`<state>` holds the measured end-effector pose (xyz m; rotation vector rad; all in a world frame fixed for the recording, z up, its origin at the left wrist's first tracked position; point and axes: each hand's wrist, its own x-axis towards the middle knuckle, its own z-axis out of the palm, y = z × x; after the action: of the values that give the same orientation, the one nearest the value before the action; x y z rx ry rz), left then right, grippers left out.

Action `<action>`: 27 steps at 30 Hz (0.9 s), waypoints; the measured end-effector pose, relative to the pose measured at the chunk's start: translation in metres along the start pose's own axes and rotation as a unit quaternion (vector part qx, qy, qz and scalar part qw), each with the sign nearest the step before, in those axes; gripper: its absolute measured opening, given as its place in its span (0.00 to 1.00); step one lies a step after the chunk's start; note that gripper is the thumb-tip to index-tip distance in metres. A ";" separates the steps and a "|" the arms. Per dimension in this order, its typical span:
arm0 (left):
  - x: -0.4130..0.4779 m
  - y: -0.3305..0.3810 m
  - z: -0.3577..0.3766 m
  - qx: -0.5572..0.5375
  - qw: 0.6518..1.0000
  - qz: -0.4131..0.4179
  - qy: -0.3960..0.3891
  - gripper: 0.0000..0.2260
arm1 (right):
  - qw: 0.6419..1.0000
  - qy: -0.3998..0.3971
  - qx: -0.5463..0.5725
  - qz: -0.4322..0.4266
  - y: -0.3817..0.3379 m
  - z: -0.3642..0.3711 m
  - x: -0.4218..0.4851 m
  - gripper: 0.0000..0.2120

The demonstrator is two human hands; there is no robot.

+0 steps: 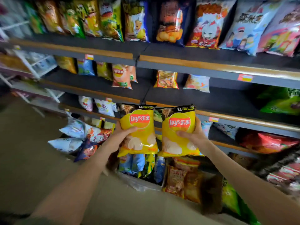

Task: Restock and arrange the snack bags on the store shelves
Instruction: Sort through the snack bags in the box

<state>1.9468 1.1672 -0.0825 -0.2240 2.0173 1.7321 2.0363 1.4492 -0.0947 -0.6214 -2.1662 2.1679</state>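
The left Lay's bag (138,132) and the right Lay's bag (178,135) were held upright, side by side, their inner edges just beside each other, in front of the dark shelves (227,101). Each was seen sealed and puffed. Each was coloured yellow, topped with a black band, stamped with a round red logo and printed with pale chips below.

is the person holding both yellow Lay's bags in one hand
No, the left hand grips one yellow Lay's bag and the right hand grips the other yellow Lay's bag.
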 end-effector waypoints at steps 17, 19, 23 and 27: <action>0.078 0.033 -0.311 -0.101 0.979 0.002 0.178 0.28 | 0.992 -0.110 -0.039 -0.041 -0.063 0.333 0.147 0.50; 0.104 0.038 -0.339 -0.116 0.975 -0.003 0.190 0.29 | 0.992 -0.114 -0.038 -0.045 -0.067 0.367 0.176 0.51; 0.175 0.052 -0.389 -0.128 0.970 0.000 0.208 0.33 | 0.991 -0.115 -0.039 -0.050 -0.075 0.433 0.251 0.52; 0.255 0.065 -0.440 -0.149 0.962 0.026 0.227 0.36 | 0.995 -0.088 -0.040 -0.037 -0.083 0.490 0.326 0.51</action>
<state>1.5894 0.8001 -0.0974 -0.7318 2.0601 2.1706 1.5743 1.0767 -0.1202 -0.3584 -2.3302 2.1825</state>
